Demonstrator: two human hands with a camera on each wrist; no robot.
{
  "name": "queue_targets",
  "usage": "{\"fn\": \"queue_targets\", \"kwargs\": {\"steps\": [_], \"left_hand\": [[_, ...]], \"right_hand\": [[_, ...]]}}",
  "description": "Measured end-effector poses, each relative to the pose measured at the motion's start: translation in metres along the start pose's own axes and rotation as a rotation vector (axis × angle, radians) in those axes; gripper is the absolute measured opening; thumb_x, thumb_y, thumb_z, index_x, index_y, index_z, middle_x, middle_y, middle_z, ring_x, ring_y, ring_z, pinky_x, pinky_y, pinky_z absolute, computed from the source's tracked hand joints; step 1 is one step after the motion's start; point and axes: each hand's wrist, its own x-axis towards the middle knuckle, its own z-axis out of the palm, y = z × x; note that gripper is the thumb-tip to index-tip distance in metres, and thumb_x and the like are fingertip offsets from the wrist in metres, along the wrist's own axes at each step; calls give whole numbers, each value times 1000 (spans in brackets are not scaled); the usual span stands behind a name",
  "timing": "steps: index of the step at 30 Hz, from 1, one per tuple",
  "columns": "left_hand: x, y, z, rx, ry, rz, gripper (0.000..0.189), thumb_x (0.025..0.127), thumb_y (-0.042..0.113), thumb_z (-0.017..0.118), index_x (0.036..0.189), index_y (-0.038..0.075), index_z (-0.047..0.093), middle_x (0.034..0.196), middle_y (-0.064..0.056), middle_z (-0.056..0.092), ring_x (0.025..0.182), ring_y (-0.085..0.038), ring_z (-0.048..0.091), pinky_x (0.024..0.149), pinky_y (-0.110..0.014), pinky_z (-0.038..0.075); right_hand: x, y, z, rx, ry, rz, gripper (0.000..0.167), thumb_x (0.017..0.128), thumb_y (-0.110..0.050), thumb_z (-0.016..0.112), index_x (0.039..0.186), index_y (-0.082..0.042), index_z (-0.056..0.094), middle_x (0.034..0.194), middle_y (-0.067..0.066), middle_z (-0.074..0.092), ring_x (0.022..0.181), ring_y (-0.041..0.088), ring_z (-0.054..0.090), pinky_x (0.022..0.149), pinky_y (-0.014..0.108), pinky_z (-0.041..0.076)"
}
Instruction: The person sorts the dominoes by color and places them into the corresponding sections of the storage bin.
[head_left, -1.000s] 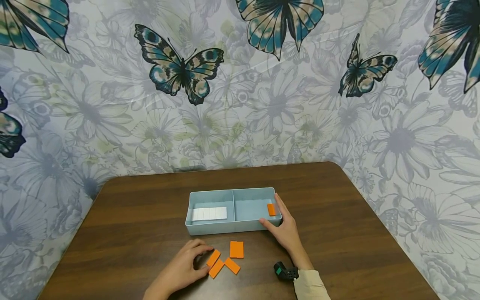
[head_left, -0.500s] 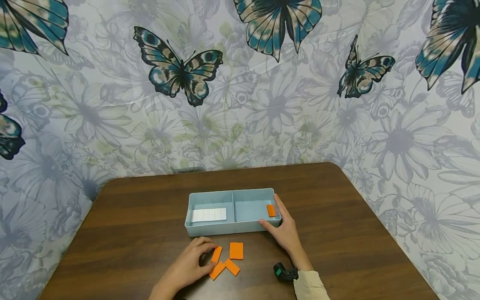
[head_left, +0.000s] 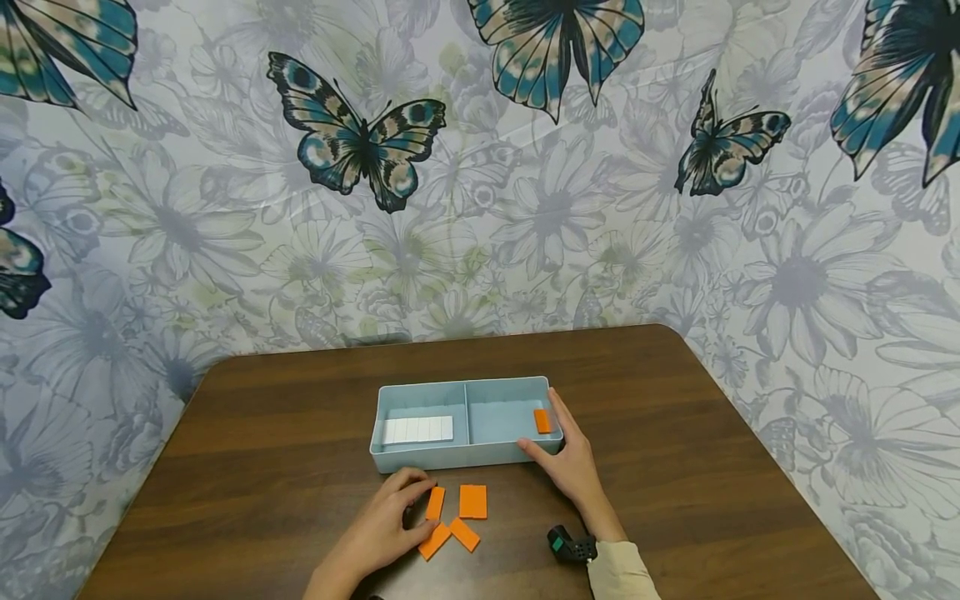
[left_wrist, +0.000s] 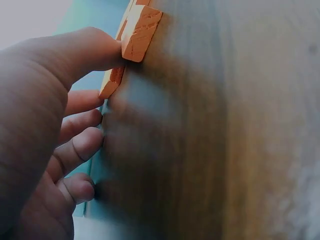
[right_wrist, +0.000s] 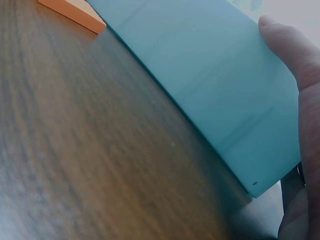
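Note:
My left hand pinches an orange block lengthwise between thumb and index finger, down at the table. In the left wrist view, the thumb also overlaps a nearer orange block, and the other fingers are loosely bent. Close by lie a slanted orange block and a squarer orange piece. My right hand grips the right end of a light blue two-compartment box, thumb at the front wall and fingers round the end. One orange block lies in its right compartment.
A row of white blocks fills part of the box's left compartment. The box stands on a brown wooden table, with a butterfly-patterned wall covering behind. A black wrist device sits at the right wrist.
My left hand has shifted slightly right and away from me, turning the pinched orange block more upright in the head view. My right hand stays on the box.

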Motion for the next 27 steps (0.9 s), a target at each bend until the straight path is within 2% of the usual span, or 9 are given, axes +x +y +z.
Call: {"fn": "queue_targets", "kwargs": {"steps": [3, 8, 14, 21, 27], "left_hand": [[0, 1, 1, -5, 19, 3, 47, 83, 23, 85, 124, 5, 73, 123, 2, 60, 104, -13, 55, 86, -33, 54], [-1, -1, 2, -26, 41, 2, 44, 83, 24, 86, 122, 6, 74, 121, 3, 60, 100, -10, 54, 82, -30, 53], [-2, -2, 1, -89, 30, -45, 44, 86, 27, 85, 124, 9, 72, 117, 6, 62, 90, -6, 50, 75, -25, 49], [-1, -1, 0, -110, 19, -92, 45, 86, 29, 84, 125, 12, 71, 110, 10, 62, 90, -4, 50, 76, -26, 50], [-2, 2, -1, -107, 56, -56, 44, 85, 30, 85, 124, 13, 72, 116, 10, 65, 92, -3, 54, 80, -28, 54]], "right_hand": [[0, -1, 0, 1, -2, 2, 95, 87, -36, 84, 164, -23, 30, 169, 1, 30, 154, 33, 31, 120, 63, 27], [1, -1, -1, 2, -1, 3, 95, 87, -36, 84, 164, -23, 30, 169, 1, 30, 154, 32, 31, 121, 63, 27], [0, -2, -2, 8, -1, 2, 95, 87, -35, 84, 164, -22, 30, 169, 2, 30, 154, 33, 31, 120, 63, 27], [0, -1, -1, -3, -1, 2, 95, 87, -36, 84, 164, -21, 30, 169, 4, 30, 154, 35, 32, 119, 64, 27], [0, -2, -1, 9, -4, 6, 95, 87, -36, 84, 164, -22, 31, 169, 4, 30, 154, 33, 31, 121, 63, 26]]}}
